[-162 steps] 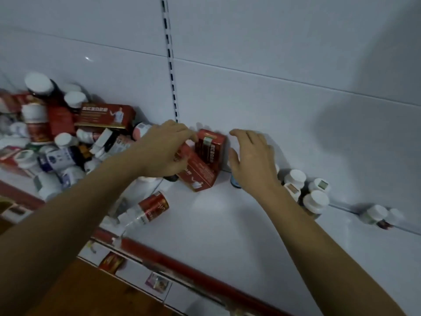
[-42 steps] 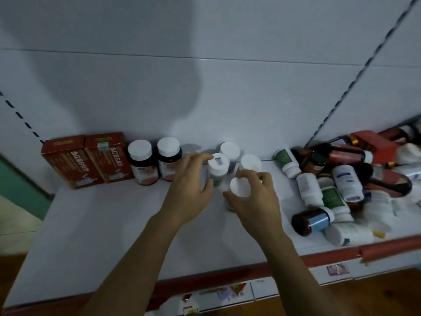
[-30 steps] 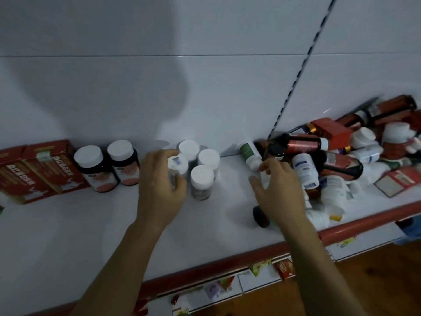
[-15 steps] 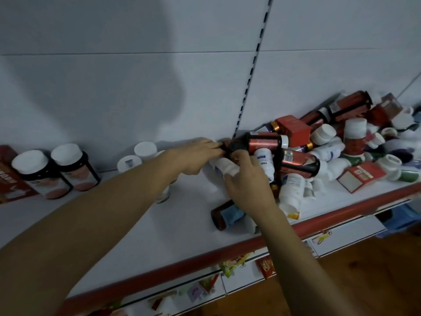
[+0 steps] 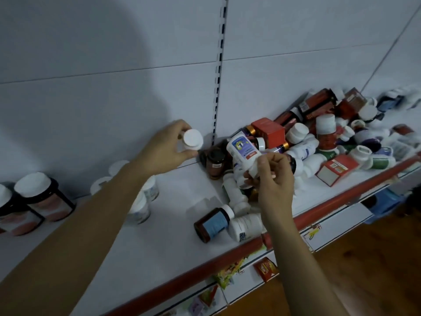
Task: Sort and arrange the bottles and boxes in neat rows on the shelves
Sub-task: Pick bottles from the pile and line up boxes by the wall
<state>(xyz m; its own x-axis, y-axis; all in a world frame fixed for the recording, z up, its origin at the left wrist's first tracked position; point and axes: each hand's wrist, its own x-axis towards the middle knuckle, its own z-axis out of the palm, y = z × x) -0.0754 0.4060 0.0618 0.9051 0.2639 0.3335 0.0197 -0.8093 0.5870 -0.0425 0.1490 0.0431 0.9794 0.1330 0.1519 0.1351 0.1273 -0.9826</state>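
Observation:
My left hand (image 5: 165, 149) grips a small white-capped bottle (image 5: 192, 139), lifted above the shelf near the back wall. My right hand (image 5: 272, 176) holds a white bottle with a blue label (image 5: 242, 151), raised off the jumbled pile of bottles and boxes (image 5: 319, 142) at the right. Several small white bottles (image 5: 145, 197) stand grouped under my left forearm. Two dark white-capped jars (image 5: 41, 197) stand at the far left.
A brown bottle with a blue label (image 5: 213, 222) and a white bottle (image 5: 246, 225) lie near the shelf's red front rail (image 5: 205, 267). A brown jar (image 5: 215, 164) stands by the slotted upright (image 5: 219, 71). Bare white shelf (image 5: 177, 201) lies between the group and the pile.
The view has swung right from the red boxes and jars to the pile. Both hands reached into the pile and each has lifted out a bottle.

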